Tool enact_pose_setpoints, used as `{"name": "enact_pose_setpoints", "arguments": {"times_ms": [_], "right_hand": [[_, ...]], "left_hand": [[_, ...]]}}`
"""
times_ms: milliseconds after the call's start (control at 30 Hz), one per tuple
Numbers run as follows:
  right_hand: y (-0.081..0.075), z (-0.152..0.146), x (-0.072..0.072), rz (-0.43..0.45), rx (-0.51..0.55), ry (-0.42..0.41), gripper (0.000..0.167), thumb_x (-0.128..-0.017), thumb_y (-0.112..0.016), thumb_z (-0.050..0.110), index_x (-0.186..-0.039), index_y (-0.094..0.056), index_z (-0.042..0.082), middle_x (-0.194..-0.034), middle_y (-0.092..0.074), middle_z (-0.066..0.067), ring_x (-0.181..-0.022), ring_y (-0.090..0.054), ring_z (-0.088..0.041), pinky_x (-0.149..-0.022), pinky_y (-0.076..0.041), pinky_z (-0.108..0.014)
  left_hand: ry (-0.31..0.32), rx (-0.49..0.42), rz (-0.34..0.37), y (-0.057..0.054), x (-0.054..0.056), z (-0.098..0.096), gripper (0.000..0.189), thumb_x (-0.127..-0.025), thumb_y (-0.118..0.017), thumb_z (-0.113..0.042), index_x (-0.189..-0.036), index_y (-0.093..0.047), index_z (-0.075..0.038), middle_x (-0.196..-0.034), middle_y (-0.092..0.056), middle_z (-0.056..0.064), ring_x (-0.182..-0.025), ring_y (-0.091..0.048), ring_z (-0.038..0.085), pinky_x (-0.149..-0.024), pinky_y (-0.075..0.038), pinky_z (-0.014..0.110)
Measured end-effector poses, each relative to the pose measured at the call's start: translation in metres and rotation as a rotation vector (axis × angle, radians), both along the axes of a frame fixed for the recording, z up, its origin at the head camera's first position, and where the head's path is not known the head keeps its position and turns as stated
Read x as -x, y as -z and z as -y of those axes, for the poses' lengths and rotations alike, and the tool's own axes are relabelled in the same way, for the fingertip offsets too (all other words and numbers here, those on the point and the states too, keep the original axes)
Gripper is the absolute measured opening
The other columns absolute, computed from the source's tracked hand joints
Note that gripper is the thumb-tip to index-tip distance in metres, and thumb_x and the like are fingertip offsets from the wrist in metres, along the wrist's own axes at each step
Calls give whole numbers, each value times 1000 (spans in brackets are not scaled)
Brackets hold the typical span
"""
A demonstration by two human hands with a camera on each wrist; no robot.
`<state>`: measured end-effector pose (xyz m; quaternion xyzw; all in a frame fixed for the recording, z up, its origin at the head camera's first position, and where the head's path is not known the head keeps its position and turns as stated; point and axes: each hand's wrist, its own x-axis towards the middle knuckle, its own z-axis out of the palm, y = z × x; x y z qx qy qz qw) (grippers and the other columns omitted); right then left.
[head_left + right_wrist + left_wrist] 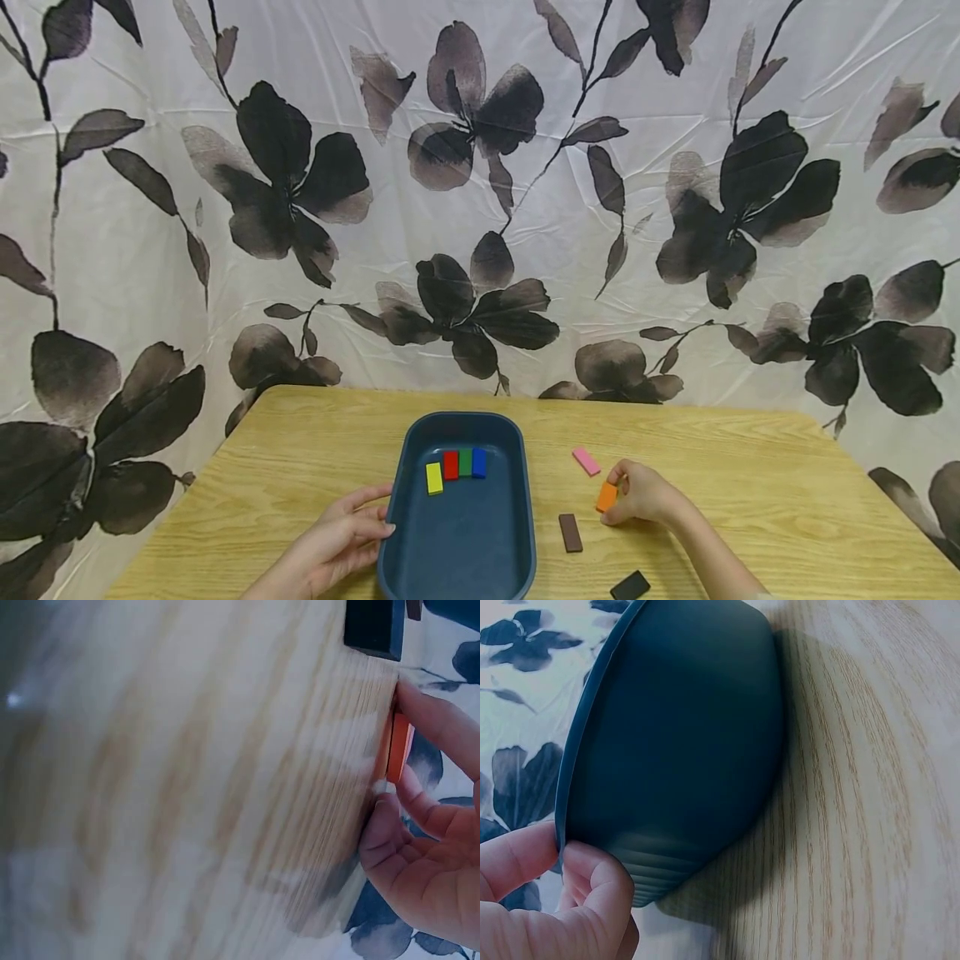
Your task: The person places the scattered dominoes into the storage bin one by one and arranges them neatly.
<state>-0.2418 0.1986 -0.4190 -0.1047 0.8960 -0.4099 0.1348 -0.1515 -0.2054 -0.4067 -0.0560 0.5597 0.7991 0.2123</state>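
Observation:
A dark blue plastic tray (pixel 457 550) stands on the table left of centre. My left hand (pixel 341 537) pinches its left rim between thumb and fingers; the left wrist view shows the tray's outer wall (pixel 682 727) beyond the fingers. Inside the tray's far half lie a yellow block (pixel 434 478), a red block (pixel 451 465), a green block (pixel 466 462) and a blue block (pixel 479 462), the last three side by side. Right of the tray, my right hand (pixel 641 493) holds an orange block (pixel 607 497) between thumb and finger, close over the wood.
A pink block (pixel 587 462) lies beyond the right hand. The brown block (pixel 571 533) sits between tray and right hand, and a black block (pixel 630 585) is near the front. Behind the wooden table (pixel 720 450) hangs a floral cloth (pixel 600 208).

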Motion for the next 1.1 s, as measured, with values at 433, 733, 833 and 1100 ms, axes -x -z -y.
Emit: {"name": "enact_pose_setpoints", "arguments": {"times_ms": [433, 733, 833, 1100], "right_hand": [[-8, -12, 6, 157, 205, -122, 46, -71, -73, -5, -106, -45, -11, -74, -47, -5, -62, -45, -14, -53, -40, -23], [-16, -6, 8, 119, 216, -113, 50, -67, -74, -10, -109, -48, -10, -78, -50, -9, -70, -47, -17, -57, -44, -23], [-19, -4, 9, 124, 227, -114, 50, -67, -74, -10, -110, -48, -10, -78, -49, -9, -69, -47, -17, -55, -44, -23], [-32, -3, 14, 142, 286, -114, 54, -67, -72, -10, -114, -45, -10, -82, -51, -11, -66, -49, -15, -55, -44, -23]], "left_hand": [[-3, 3, -2, -1, 0, 0, 74, -82, -52, 14, -143, -11, 9, -99, -55, 8, -86, -60, 16, -76, -50, 29], [-7, 0, 4, -2, -1, 0, 73, -82, -53, 14, -143, -12, 8, -99, -54, 8, -87, -59, 16, -76, -50, 29], [-2, -7, 4, -3, -1, 0, 74, -82, -53, 14, -143, -10, 8, -99, -54, 8, -87, -59, 15, -76, -50, 28], [6, 4, 4, -4, -1, -1, 74, -83, -53, 13, -143, -10, 8, -100, -55, 8, -86, -60, 15, -75, -50, 28]]}}
